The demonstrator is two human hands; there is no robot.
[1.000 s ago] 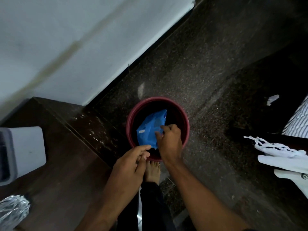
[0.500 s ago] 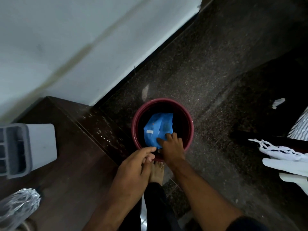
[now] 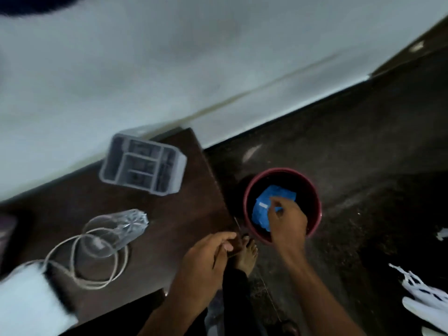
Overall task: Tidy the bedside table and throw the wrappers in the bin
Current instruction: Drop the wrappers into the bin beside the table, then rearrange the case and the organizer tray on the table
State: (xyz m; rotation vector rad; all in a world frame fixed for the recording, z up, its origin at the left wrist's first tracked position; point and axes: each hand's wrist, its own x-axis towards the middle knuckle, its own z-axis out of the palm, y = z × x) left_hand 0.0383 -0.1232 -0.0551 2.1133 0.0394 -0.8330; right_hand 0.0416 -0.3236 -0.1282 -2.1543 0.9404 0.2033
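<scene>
One crumpled blue plastic wrapper [image 3: 266, 207] down inside one round maroon bin [image 3: 317, 212] on the dark speckled floor. Right hand [image 3: 287, 220] over the bin, fingertips pinched narrow at the wrapper's edge; actual grip unclear through blur. Left hand [image 3: 206, 259] loosely curled, empty, at the dark wooden bedside table [image 3: 169, 226] corner. On the table: one grey compartmented organiser [image 3: 143, 163], one clear glass [image 3: 116, 232] on its side, one coiled white cable [image 3: 87, 260].

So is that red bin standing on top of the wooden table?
No, the red bin stands on the dark floor, beside the wooden table.
</scene>
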